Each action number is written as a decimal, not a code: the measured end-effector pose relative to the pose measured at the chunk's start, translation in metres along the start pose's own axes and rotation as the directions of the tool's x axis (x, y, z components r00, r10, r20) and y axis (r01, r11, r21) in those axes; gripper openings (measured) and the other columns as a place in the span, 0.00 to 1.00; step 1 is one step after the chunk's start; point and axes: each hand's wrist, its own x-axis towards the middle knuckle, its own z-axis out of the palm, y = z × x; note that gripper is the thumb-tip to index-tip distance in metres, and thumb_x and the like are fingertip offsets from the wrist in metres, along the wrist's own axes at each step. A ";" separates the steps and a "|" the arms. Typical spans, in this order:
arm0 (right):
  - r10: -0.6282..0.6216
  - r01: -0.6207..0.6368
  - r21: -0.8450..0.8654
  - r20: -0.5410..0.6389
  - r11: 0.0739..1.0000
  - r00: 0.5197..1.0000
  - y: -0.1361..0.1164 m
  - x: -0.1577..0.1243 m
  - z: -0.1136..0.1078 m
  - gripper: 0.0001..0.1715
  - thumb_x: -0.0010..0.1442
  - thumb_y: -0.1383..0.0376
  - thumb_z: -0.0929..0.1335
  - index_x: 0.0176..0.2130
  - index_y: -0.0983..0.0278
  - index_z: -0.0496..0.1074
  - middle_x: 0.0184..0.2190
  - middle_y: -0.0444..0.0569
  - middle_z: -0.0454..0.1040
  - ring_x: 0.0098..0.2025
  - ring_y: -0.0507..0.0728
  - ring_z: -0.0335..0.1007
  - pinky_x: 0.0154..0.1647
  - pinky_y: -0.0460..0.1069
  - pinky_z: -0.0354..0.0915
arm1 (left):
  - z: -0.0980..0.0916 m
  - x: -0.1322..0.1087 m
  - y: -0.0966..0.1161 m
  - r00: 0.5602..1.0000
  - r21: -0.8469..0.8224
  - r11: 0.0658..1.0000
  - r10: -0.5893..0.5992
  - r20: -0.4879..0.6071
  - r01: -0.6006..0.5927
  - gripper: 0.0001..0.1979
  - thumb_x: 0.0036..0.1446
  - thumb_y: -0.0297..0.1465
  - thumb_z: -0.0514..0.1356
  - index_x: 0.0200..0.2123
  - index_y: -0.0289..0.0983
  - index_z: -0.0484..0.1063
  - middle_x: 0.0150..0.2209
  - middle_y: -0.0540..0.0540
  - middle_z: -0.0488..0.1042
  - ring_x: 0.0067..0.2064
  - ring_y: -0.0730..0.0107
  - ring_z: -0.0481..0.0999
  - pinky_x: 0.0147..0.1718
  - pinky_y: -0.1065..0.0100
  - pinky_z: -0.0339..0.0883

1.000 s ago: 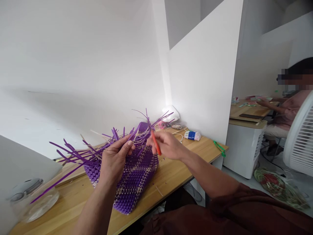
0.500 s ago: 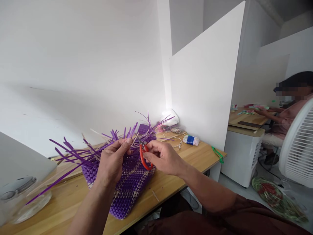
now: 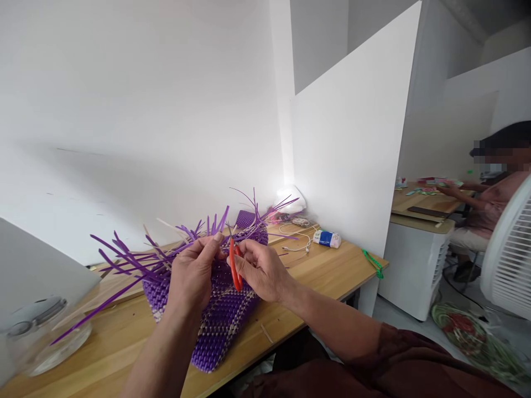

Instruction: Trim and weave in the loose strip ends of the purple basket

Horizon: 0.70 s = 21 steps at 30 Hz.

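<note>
A purple and beige woven basket (image 3: 224, 318) lies tilted on the wooden table, with loose purple strips (image 3: 124, 254) and pale ones sticking out along its upper edge. My left hand (image 3: 193, 268) is closed in a pinch at that edge, apparently on a strip; its fingertips cover most of what they hold. Red-handled scissors (image 3: 235, 268) are in my right hand (image 3: 261, 268), its fingers about the handles. The blades point up, close beside my left fingertips. Whether the blades touch a strip cannot be made out.
On the table (image 3: 344, 265) are a clear plastic container (image 3: 45, 342) at left, a white cable (image 3: 296, 243), a blue-and-white wrapped pack (image 3: 327, 239) and a green braided piece (image 3: 372, 263). A white fan (image 3: 508, 249) and a seated person (image 3: 489, 204) are at right.
The scissors have turned more upright and moved slightly left toward my left fingertips, their handles closer together. My right hand has moved left with them. The view has shifted slightly.
</note>
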 end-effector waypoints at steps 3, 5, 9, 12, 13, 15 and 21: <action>-0.034 0.034 -0.032 -0.009 0.999 0.999 -0.006 0.003 -0.001 0.17 0.62 0.53 0.71 0.35 0.64 0.68 0.20 0.37 0.62 0.21 0.46 0.56 0.21 0.43 0.52 | -0.001 0.001 -0.001 1.000 -0.001 1.000 0.002 0.010 -0.002 0.17 0.44 0.42 0.74 0.25 0.35 0.76 0.23 0.51 0.72 0.28 0.73 0.68 0.31 0.71 0.62; -0.046 0.045 -0.049 -0.012 0.998 0.999 -0.007 0.005 0.000 0.16 0.62 0.53 0.70 0.35 0.64 0.68 0.20 0.37 0.63 0.21 0.47 0.58 0.22 0.43 0.53 | -0.002 0.001 -0.002 1.000 0.007 1.000 0.006 0.016 -0.006 0.17 0.44 0.42 0.74 0.26 0.35 0.76 0.23 0.51 0.72 0.28 0.73 0.69 0.31 0.70 0.63; -0.047 0.045 -0.074 -0.023 0.996 0.999 -0.006 0.008 0.003 0.16 0.63 0.53 0.69 0.37 0.63 0.69 0.23 0.39 0.67 0.23 0.48 0.61 0.24 0.44 0.56 | 0.000 0.000 -0.001 1.000 0.019 1.000 -0.004 0.014 0.004 0.18 0.44 0.42 0.74 0.26 0.34 0.76 0.24 0.50 0.73 0.27 0.73 0.70 0.29 0.70 0.63; -0.047 0.044 -0.060 -0.044 0.997 0.998 -0.005 0.010 0.006 0.17 0.63 0.52 0.69 0.38 0.64 0.70 0.23 0.40 0.66 0.23 0.48 0.60 0.24 0.44 0.57 | 0.001 -0.002 0.000 1.000 0.025 1.000 -0.014 0.022 0.013 0.17 0.44 0.42 0.73 0.25 0.35 0.75 0.24 0.50 0.73 0.27 0.72 0.70 0.28 0.70 0.63; -0.048 0.046 -0.053 -0.052 0.998 0.997 -0.004 0.010 0.006 0.18 0.63 0.52 0.69 0.38 0.64 0.70 0.23 0.39 0.66 0.22 0.48 0.60 0.23 0.44 0.57 | 0.001 -0.002 0.000 1.000 0.027 1.000 -0.012 0.022 0.012 0.17 0.44 0.42 0.73 0.25 0.35 0.75 0.23 0.50 0.73 0.26 0.72 0.70 0.28 0.70 0.63; -0.052 0.050 -0.038 -0.059 0.998 0.997 -0.004 0.011 0.006 0.18 0.63 0.51 0.69 0.37 0.63 0.69 0.22 0.39 0.65 0.22 0.48 0.58 0.22 0.44 0.55 | 0.001 -0.002 0.000 1.000 0.028 1.000 -0.006 0.018 0.005 0.17 0.44 0.42 0.73 0.24 0.35 0.74 0.22 0.51 0.71 0.26 0.72 0.69 0.27 0.70 0.63; -0.053 0.052 -0.005 -0.057 0.999 0.997 -0.001 0.011 0.005 0.19 0.63 0.50 0.69 0.36 0.63 0.68 0.22 0.39 0.65 0.22 0.48 0.59 0.22 0.44 0.54 | 0.000 -0.001 -0.002 1.000 0.050 0.999 0.004 0.018 -0.005 0.17 0.44 0.42 0.73 0.24 0.35 0.75 0.22 0.51 0.71 0.26 0.72 0.69 0.28 0.69 0.62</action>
